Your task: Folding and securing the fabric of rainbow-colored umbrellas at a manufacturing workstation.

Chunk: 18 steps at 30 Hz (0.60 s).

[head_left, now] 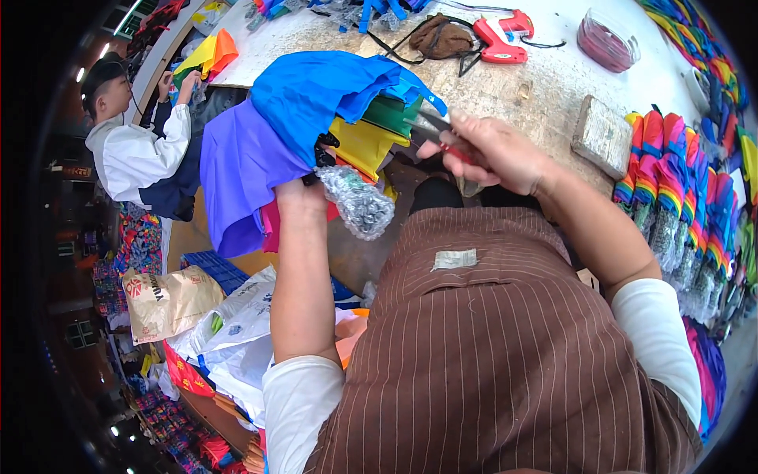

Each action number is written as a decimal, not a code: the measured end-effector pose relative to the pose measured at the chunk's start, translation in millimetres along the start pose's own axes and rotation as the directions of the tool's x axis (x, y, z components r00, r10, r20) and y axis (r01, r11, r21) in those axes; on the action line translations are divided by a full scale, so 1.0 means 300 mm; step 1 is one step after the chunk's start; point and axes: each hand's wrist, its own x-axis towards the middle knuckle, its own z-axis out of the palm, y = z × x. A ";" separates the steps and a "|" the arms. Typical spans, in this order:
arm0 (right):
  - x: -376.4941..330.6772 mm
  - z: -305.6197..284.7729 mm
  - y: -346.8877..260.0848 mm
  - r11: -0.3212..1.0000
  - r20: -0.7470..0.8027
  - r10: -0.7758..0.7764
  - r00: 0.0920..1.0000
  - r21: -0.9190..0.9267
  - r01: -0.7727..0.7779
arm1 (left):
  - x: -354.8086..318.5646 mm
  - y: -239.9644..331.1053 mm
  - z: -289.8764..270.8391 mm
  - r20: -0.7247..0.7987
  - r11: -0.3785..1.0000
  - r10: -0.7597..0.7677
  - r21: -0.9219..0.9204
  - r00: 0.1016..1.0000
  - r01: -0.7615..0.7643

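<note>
Brown pinstriped apron cloth fills the foreground. Beyond it, the left hand holds a multicoloured umbrella beside its bubble-wrapped end, fingers mostly hidden. The right hand grips red-handled scissors near the blue panel's edge. The umbrella is partly over the pale surface, left of a red gun-shaped tool lying there.

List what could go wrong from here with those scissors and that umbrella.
The red-handled scissors in the right hand have their blades close to the umbrella, by its blue and green panels; a slip might nick the cloth. The panels hang loose around the left hand, so one could swing into the blades.
</note>
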 end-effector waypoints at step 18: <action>0.072 0.141 0.029 0.993 0.110 -0.056 0.992 0.107 0.044 | -0.093 -0.006 0.155 -0.089 0.973 0.229 0.036 0.969 -0.227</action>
